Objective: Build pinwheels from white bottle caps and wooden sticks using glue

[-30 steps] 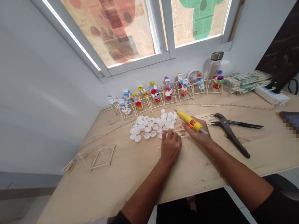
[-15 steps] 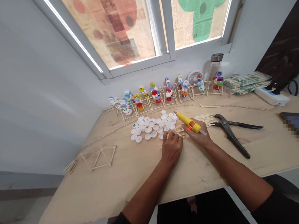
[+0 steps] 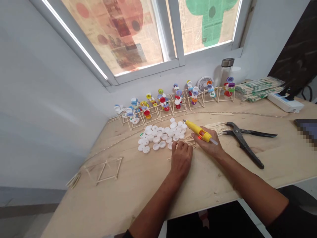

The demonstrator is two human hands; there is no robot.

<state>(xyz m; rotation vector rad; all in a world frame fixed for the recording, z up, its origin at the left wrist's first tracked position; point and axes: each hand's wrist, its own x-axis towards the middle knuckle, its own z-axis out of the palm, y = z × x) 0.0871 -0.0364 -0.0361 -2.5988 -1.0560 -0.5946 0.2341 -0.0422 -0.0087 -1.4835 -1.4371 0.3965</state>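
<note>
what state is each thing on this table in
glue gun: in right hand, red light lit
left hand: fingers curled, contents hidden
pliers: open, lying flat
white caps: loose, clustered
lone stick frame: no caps attached
flask: upright, lid on
power strip: plugs inserted
fan: can't tell if running

Right hand, just right of centre, has a yellow glue gun gripped with the nozzle pointing up-left, and the left hand is curled next to some thin wooden sticks, can't tell if it's pinching one. Loose white caps are bunched up mid-frame, black pliers lie open on the right, and a row of colourful stick-and-cap builds runs under the window up top.
</note>
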